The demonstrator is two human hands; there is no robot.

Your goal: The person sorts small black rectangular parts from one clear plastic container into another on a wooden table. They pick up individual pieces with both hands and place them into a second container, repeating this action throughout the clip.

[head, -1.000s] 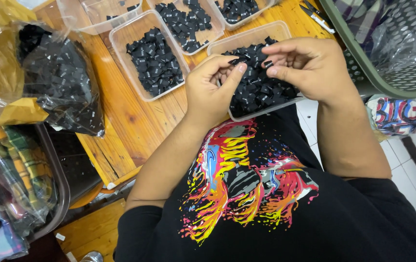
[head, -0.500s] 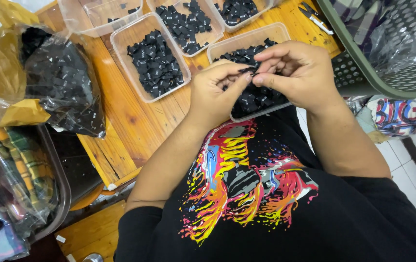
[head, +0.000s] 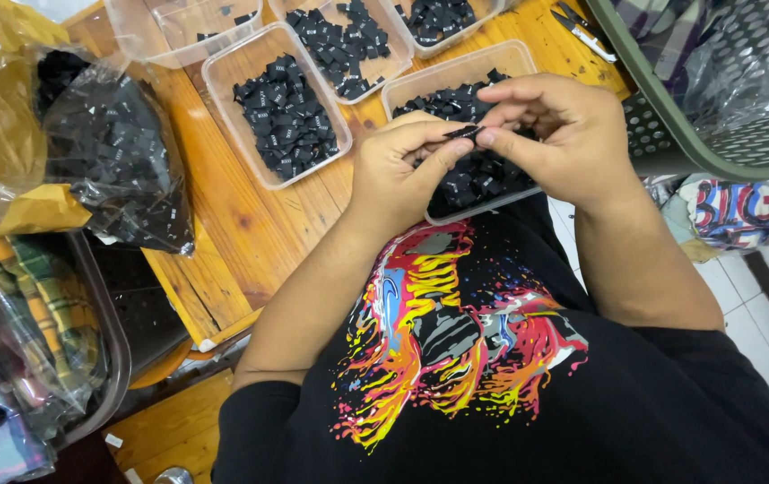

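My left hand [head: 402, 175] and my right hand [head: 555, 134] meet over a clear plastic tray [head: 456, 76] full of small black fabric labels. Between thumbs and forefingers of both hands I pinch one small black label [head: 463, 133]. The tray sits at the near edge of a wooden table [head: 241, 224], partly hidden under my hands. My black shirt with a bright splash print [head: 456, 332] fills the lower part of the view.
Three more clear trays [head: 281, 103] of black labels stand further back. A plastic bag of black labels [head: 115, 152] lies at the left. A green mesh basket [head: 716, 99] with cloth is at the right, small snips [head: 582, 31] beside it, bagged fabric [head: 17, 332] lower left.
Both hands have drawn slightly closer together above the tray and now pinch the single label between them; the view has shifted a little.
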